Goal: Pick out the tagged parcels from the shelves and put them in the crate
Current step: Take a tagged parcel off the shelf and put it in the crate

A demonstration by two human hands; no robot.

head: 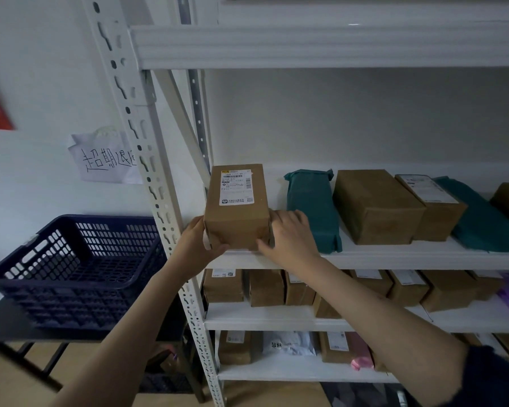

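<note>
A brown cardboard parcel (237, 207) with a white shipping label on top sits at the left end of the middle shelf (394, 258). My left hand (199, 245) grips its left front corner, thumb on the front face. My right hand (288, 235) holds its right side, fingers curled along the edge. A dark blue plastic crate (71, 268) stands to the left on a black table (9, 327); I see nothing inside it.
Further right on the same shelf lie teal bags (310, 210) and brown boxes (373, 205). Lower shelves hold several more boxes and bags (288, 343). A white upright post (159, 195) stands between the shelf and the crate. A handwritten paper note (106, 160) hangs on the wall.
</note>
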